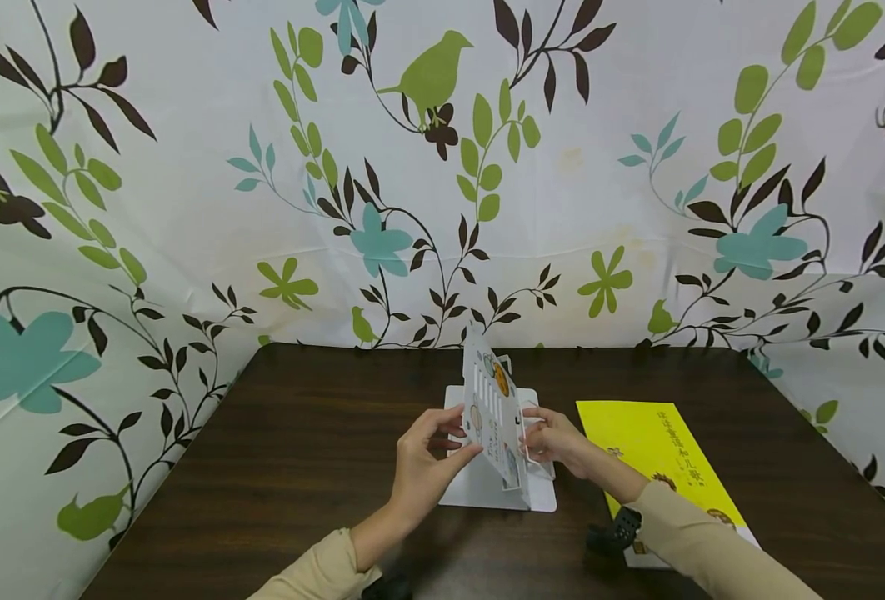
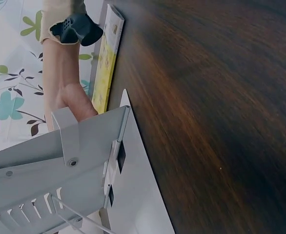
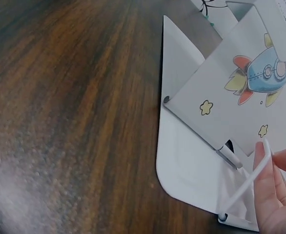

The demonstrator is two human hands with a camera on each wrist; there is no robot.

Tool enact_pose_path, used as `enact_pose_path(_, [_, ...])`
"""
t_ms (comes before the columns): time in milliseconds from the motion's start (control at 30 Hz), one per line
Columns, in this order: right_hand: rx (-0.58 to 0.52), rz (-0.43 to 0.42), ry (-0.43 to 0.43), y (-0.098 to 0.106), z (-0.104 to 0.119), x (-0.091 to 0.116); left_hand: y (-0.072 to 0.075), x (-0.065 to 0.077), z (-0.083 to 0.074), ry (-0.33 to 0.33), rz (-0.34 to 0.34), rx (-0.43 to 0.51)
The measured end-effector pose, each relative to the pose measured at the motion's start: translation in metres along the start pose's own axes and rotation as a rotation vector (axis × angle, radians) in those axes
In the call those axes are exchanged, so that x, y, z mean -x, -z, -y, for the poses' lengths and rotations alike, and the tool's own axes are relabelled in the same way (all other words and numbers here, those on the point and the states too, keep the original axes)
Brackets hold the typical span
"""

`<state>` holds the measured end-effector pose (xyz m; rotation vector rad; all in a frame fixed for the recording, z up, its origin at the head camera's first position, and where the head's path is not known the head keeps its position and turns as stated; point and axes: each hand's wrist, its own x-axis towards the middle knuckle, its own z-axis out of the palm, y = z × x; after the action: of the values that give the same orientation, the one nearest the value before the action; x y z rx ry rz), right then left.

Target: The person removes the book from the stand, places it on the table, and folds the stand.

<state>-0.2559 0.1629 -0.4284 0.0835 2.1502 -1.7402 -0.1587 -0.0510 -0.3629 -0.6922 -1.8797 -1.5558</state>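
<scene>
A white metal book stand (image 1: 491, 417) is on the table, its printed panel tilted up from a flat base plate (image 1: 480, 493). A rocket and stars decorate the panel (image 3: 216, 102) in the right wrist view. My left hand (image 1: 423, 467) holds the panel's left edge between thumb and fingers. On the other side, my right hand (image 1: 555, 442) pinches the white wire leg (image 3: 248, 185) that rises from the base. The left wrist view shows the panel's grey side with slots and a bracket (image 2: 67, 134); my left hand is out of sight there.
A yellow book (image 1: 660, 450) lies flat to the right of the stand, partly under my right forearm. The dark wooden table (image 1: 300, 433) ends at a hanging cloth (image 1: 562, 167) with leaf and bird prints.
</scene>
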Motion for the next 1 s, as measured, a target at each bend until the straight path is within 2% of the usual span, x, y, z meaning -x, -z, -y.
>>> enact_pose_path(333, [0.028,0.02,-0.006,0.001,0.002,0.001,0.001,0.0,-0.001,0.013,0.005,0.003])
enact_pose_path(433, [0.08,0.005,0.022,0.002,0.004,0.007,0.005,-0.001,-0.002,0.054,0.048,0.006])
enact_pose_path(567, [0.162,-0.037,0.102,0.004,0.009,0.02,0.013,-0.001,0.003,0.151,0.109,0.001])
enact_pose_path(667, [0.195,-0.031,0.182,0.003,0.016,0.03,0.019,0.002,0.02,0.21,0.134,0.003])
enact_pose_path(767, [0.218,-0.011,0.271,-0.001,0.021,0.039,0.026,0.005,0.044,0.239,0.172,-0.027])
enact_pose_path(867, [0.234,0.006,0.37,-0.006,0.022,0.047,0.033,0.007,0.065,0.264,0.231,-0.096])
enact_pose_path(1000, [0.237,0.081,0.456,-0.014,0.02,0.057,0.039,0.009,0.088,0.316,0.333,-0.193])
